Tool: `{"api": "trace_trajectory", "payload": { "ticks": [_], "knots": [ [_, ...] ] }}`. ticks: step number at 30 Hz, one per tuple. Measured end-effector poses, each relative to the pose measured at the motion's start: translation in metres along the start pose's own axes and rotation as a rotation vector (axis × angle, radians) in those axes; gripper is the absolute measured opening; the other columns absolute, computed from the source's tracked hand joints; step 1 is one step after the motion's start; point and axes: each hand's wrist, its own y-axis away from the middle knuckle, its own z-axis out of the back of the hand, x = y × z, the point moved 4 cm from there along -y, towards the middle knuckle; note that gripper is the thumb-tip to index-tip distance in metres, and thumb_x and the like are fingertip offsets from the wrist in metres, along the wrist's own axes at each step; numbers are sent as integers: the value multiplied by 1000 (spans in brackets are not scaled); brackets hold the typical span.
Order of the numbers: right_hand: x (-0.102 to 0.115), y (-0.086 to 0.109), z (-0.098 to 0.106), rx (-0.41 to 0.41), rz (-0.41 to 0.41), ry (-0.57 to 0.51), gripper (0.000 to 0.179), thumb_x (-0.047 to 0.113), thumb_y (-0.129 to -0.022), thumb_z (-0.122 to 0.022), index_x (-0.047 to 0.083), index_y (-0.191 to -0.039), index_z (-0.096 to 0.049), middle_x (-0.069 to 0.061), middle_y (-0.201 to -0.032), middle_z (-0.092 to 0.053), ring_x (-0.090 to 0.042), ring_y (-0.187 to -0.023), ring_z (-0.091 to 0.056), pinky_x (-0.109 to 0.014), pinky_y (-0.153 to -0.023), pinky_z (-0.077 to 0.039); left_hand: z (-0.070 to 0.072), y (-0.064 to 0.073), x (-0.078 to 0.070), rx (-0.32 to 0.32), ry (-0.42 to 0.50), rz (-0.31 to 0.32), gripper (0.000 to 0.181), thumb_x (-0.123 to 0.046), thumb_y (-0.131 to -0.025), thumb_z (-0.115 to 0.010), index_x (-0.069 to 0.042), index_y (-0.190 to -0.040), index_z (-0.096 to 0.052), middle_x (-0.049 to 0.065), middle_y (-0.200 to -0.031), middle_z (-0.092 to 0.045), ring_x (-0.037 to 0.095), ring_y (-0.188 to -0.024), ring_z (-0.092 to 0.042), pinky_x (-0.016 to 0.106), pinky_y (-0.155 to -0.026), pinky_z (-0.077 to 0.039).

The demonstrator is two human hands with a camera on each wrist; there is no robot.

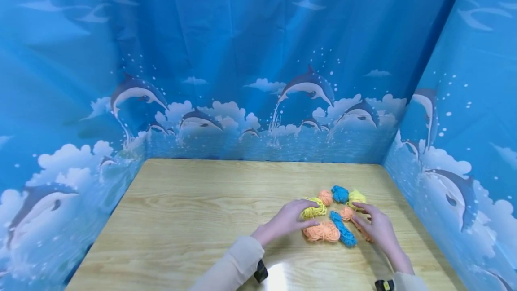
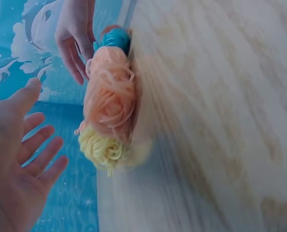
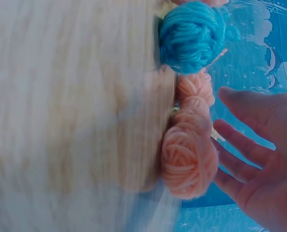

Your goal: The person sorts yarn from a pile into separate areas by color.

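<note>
Lying together, yarn bundles (image 1: pixel 322 231) had left hand (image 1: pixel 287 217) on one side, fingers relaxed and spread near yellow bundle (image 1: pixel 313 212); right hand (image 1: pixel 380 227) opposite, also gripping nothing, near small peach bundle (image 1: pixel 346 213). Touch could not be told. Gentle guiding from both sides probably suited yarn. Below: right part of table (image 1: pixel 282 178).

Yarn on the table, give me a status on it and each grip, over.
Left grip, right grip: both empty, fingers apart. Yarn: orange, blue, yellow, clustered on table, mostly between them. No obstacle seen.
</note>
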Motion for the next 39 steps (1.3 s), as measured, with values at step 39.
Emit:
{"api": "trace_trajectory", "payload": {
  "ticks": [39],
  "knots": [
    [-11, 3, -6, 29, -108, 28, 35, 7, -83, -80, -1, -117, -73, -13, -95, -73, -24, -81, -67, -36, -64, -55, -32, -2, 13, 47, 159, 89, 34, -15, -82, -85, -20, -114, -74, -12, -111, -72, 1, -104, -62, 19, -94, -49]
  ]
}}
